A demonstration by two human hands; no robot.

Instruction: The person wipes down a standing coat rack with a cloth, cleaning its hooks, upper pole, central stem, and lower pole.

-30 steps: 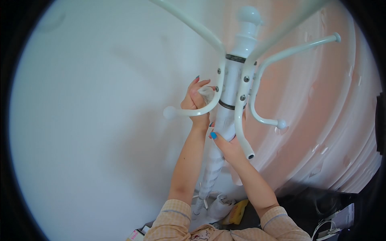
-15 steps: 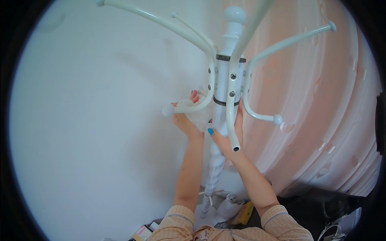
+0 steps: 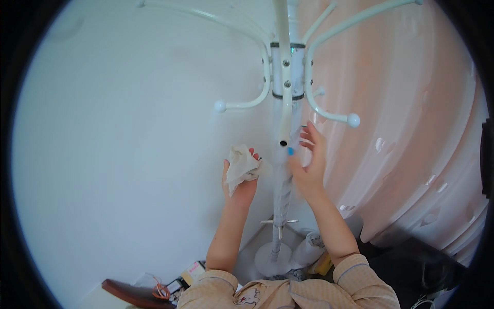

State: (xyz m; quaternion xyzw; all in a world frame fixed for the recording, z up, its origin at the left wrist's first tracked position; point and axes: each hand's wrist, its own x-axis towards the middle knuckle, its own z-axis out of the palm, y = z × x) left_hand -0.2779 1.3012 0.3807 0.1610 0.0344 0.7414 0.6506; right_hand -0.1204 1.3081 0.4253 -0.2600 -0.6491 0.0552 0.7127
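A white coat rack [image 3: 288,69] stands upright before me, its curved hooks spreading from the top of the pole. The front hook ends in an open tube without a ball cap, while neighbouring hooks carry round tips. In my left hand [image 3: 245,191], left of the pole, lies a crumpled white tissue [image 3: 240,167] with the fingers curled around it. My right hand [image 3: 312,172] is at the pole's right side, fingers spread and nothing held. Its thumb overlaps the pole's edge; whether it touches is unclear.
Pink curtains [image 3: 401,129] hang at the right, and a pale wall [image 3: 128,129] fills the left. By the rack's round base [image 3: 270,260] are a white roll [image 3: 309,251] and a yellow item [image 3: 323,265]. A dark wooden edge [image 3: 131,294] and small boxes [image 3: 193,271] are lower left.
My right hand has loosened from the pole and opened. My left hand, with the tissue, has come down from behind the left hook. The rack now appears higher in view.
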